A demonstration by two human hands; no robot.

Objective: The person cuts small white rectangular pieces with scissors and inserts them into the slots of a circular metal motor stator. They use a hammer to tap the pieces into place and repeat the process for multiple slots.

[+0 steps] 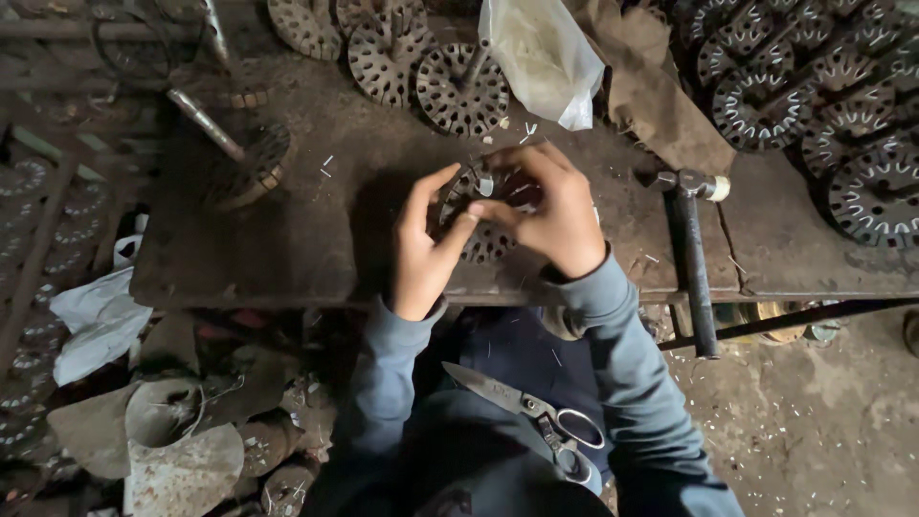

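Both hands work on a round slotted metal disc (486, 215) held just above the near edge of a dark bench (316, 220): the left hand (421, 251) pinches its left rim between thumb and fingers, and the right hand (552, 213) curls over its top and right side, fingers closed on it. Scissors (531, 412) lie on the person's lap below, a hammer (691, 249) rests on the bench just right of the hands, and more discs (464, 88) and a plastic bag (546, 57) sit at the far edge.
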